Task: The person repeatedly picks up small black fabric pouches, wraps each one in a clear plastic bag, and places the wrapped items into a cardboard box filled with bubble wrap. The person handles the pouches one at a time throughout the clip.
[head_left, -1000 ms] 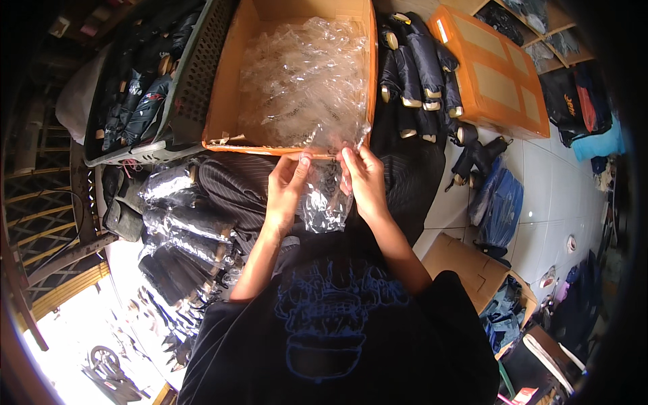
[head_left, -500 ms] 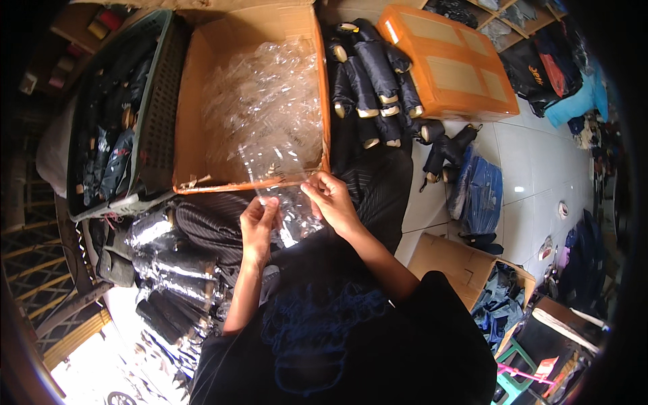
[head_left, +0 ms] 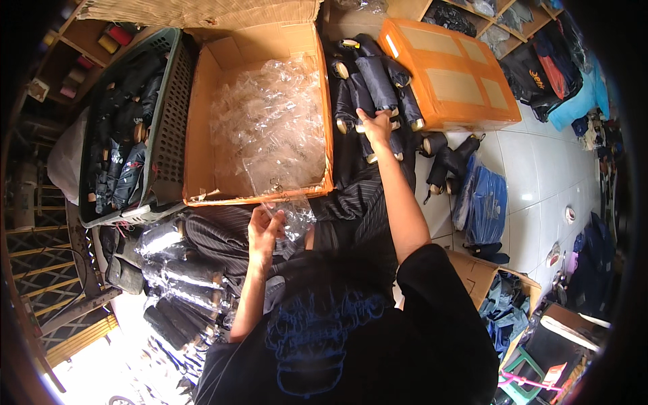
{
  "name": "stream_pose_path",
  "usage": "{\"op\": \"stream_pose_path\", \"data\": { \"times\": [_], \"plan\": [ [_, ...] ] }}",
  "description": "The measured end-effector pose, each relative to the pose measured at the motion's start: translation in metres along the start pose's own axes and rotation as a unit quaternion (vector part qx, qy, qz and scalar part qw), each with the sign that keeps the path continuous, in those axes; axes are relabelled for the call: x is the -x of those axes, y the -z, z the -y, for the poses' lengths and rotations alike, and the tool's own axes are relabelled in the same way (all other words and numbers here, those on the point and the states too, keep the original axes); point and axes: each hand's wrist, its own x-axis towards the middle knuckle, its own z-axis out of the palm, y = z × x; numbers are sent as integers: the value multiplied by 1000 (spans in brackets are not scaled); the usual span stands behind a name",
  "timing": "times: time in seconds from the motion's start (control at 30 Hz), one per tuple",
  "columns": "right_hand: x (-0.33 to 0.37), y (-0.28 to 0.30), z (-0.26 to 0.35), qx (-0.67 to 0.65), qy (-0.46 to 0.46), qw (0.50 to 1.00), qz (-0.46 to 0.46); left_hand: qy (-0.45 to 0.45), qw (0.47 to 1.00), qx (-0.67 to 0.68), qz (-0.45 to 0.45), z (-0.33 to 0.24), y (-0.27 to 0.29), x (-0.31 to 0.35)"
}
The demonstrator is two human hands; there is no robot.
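Observation:
My left hand pinches a clear plastic bag at the front edge of an open cardboard box. Inside that box lies a loose heap of clear plastic bags. My right hand is stretched out over a pile of black folded umbrellas with pale ends, to the right of the box. Its fingers close around the lower end of one umbrella, which the hand partly hides.
A dark green basket of black folded umbrellas stands left of the box. Several plastic-wrapped umbrellas lie at lower left. An orange-taped carton sits at back right, with blue packets on the tiled floor nearer.
My right hand has let go of the plastic bag and moved up and right to the umbrella pile. The left hand keeps hold of the bag, slightly lower.

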Motion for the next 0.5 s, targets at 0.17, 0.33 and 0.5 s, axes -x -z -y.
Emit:
{"op": "stream_pose_path", "data": {
  "times": [0.17,0.33,0.5],
  "plan": [
    [-3,22,-17,-152,-132,954,224,-67,991,-92,-76,-1,-6,7],
    [52,72,-29,-405,-270,818,305,-246,895,-328,-174,-8,-16,16],
    [132,97,0,-540,-151,749,353,-377,822,-400,-153,-31,-24,33]
  ]
}}
